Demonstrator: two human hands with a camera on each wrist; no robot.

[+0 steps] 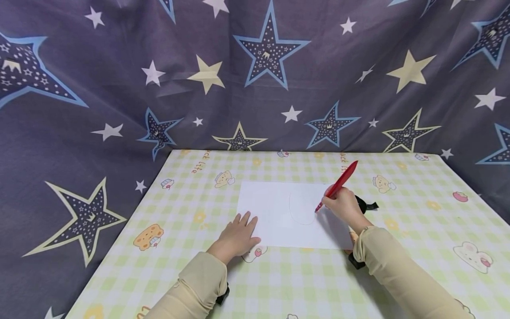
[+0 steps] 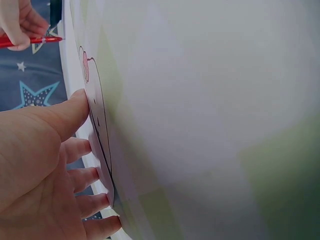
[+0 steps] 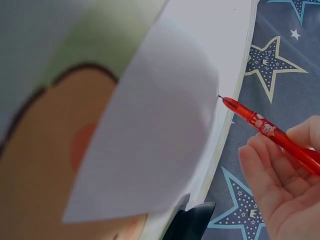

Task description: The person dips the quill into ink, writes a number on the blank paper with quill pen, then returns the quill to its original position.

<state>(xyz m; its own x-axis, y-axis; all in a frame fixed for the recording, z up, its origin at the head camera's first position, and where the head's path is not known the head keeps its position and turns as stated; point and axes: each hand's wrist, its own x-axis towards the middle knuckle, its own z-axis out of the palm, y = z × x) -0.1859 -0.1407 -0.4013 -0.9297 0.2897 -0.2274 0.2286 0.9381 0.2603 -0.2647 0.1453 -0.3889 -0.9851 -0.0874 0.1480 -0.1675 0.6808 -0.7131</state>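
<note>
A white sheet of paper (image 1: pixel 267 208) lies on the checked tablecloth, bearing a thin U-shaped line that curves up at its right end. My right hand (image 1: pixel 343 206) pinches a red pen (image 1: pixel 339 184) over the right half of the sheet, the pen's tip at the end of that line. In the right wrist view the red pen (image 3: pixel 265 127) has a small printed figure on its barrel, and its dark point meets the paper (image 3: pixel 155 125). My left hand (image 1: pixel 237 235) rests with fingers spread on the sheet's lower left corner, thumb beside its near edge.
The table (image 1: pixel 179 266) wears a green-and-white checked cloth with cartoon prints. Behind it hangs a dark curtain (image 1: pixel 179 106) patterned with stars. A black strap (image 1: pixel 364 204) shows beside the right wrist.
</note>
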